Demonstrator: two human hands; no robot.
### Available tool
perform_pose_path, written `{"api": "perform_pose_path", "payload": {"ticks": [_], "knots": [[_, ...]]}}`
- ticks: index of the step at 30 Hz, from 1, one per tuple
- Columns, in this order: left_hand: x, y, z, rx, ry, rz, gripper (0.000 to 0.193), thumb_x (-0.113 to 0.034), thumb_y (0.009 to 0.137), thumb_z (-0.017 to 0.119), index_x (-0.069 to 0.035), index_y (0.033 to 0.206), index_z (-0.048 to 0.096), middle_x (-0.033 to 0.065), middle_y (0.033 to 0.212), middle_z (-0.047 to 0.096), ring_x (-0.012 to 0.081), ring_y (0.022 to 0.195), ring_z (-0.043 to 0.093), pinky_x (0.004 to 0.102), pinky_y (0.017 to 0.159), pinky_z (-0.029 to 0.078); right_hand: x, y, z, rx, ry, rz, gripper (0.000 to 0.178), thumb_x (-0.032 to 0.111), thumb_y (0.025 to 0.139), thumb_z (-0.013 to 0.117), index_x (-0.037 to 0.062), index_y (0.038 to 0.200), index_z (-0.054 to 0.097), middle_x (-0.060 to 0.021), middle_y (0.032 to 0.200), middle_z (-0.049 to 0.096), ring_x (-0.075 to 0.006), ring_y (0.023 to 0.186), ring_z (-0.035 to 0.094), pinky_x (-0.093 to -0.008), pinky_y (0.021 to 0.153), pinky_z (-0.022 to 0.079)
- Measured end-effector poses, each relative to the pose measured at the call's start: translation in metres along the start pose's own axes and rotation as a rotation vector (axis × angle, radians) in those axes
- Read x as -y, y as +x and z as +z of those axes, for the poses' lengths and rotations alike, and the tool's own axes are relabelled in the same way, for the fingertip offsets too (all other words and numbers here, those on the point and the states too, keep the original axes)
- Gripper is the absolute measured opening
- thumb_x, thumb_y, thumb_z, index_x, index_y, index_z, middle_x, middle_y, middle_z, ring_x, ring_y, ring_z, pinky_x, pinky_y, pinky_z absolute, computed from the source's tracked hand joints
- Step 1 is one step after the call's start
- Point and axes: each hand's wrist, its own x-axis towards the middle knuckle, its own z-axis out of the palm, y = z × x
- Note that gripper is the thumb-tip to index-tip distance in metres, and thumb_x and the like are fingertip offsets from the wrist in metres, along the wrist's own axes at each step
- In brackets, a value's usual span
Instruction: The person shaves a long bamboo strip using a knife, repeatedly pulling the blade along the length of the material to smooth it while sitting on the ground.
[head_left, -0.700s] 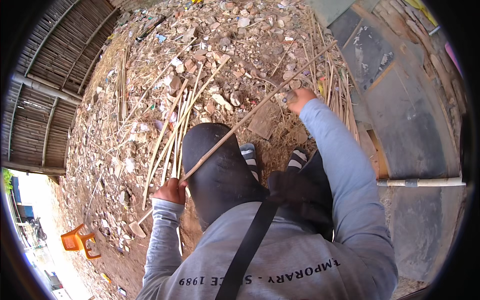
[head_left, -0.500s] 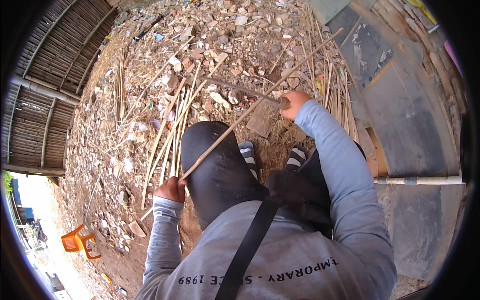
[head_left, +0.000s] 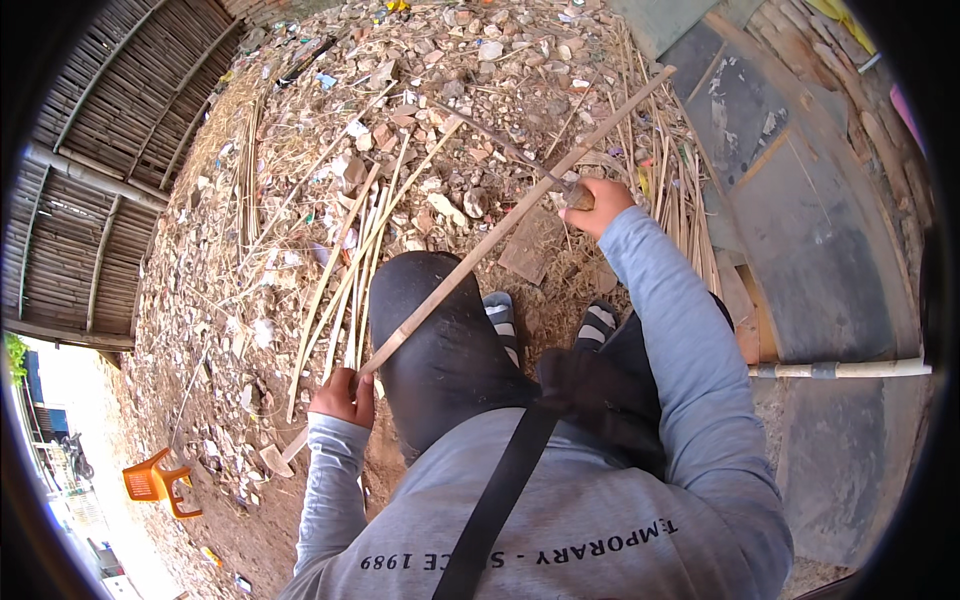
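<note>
Across my left thigh runs a long bamboo strip, slanting from lower left to upper right with its broad face showing. My left hand is closed around it near its lower end, beside my knee. A short piece sticks out below that hand. My right hand grips the wooden handle of a long, thin-bladed knife. The dark blade points to the upper left and crosses the strip just left of the handle; whether it touches the strip I cannot tell.
Several split bamboo strips lie left of my knee, and more strips lie at the right. Rubble and stones cover the ground. Grey sheets border the right side. An orange plastic chair stands lower left, near a bamboo wall.
The bamboo strip has turned so that its wider side shows. My right hand has shifted slightly right, and the knife blade now slants more steeply.
</note>
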Motion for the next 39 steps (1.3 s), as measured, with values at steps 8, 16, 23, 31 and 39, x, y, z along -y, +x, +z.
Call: {"api": "perform_pose_path", "payload": {"ticks": [8,16,23,31,39], "knots": [[-0.006,0.001,-0.014,0.177,0.222,-0.092,0.036,-0.041,0.087,0.064,-0.008,0.078,0.055,0.0192,0.062,0.061,0.0425,0.060,0.062,0.0514,0.056,0.048,0.013,-0.006,-0.002,0.127,-0.071,-0.019,0.065,0.040,0.070,0.077,0.0022,0.120,0.061,-0.0191,0.110,0.066,-0.0341,0.103,0.063,-0.0382,0.092,0.049],[-0.002,-0.002,-0.002,0.163,0.128,-0.128,0.035,-0.041,0.089,0.060,-0.006,0.088,0.064,0.0226,0.067,0.063,0.0429,0.064,0.063,0.0507,0.059,0.050,0.028,-0.015,-0.003,0.225,-0.185,-0.070,0.057,0.041,0.074,0.074,0.0040,0.116,0.063,-0.0200,0.111,0.065,-0.0353,0.106,0.061,-0.0402,0.094,0.048],[-0.003,-0.006,0.006,0.206,0.121,-0.141,0.034,-0.038,0.091,0.058,-0.005,0.084,0.062,0.0235,0.069,0.063,0.0444,0.067,0.062,0.0520,0.061,0.049,0.020,-0.017,0.001,0.086,-0.182,-0.162,0.049,0.040,0.072,0.075,0.0031,0.103,0.064,-0.0193,0.086,0.067,-0.0369,0.086,0.065,-0.0434,0.077,0.051],[-0.009,-0.002,0.004,0.154,0.141,-0.138,0.043,-0.044,0.092,0.055,-0.004,0.076,0.057,0.0229,0.065,0.061,0.0444,0.064,0.061,0.0525,0.059,0.048,0.021,-0.012,0.013,0.212,-0.242,-0.137,0.043,0.031,0.075,0.071,0.0119,0.113,0.063,-0.0149,0.097,0.068,-0.0340,0.095,0.065,-0.0419,0.087,0.051],[0.010,-0.002,0.013,0.151,0.065,-0.118,0.047,-0.047,0.092,0.054,-0.004,0.075,0.054,0.0231,0.062,0.059,0.0453,0.062,0.060,0.0517,0.056,0.047,0.033,-0.011,0.023,0.211,-0.200,-0.039,0.046,0.029,0.073,0.071,0.0088,0.113,0.064,-0.0161,0.098,0.068,-0.0331,0.094,0.065,-0.0397,0.086,0.052]]}}
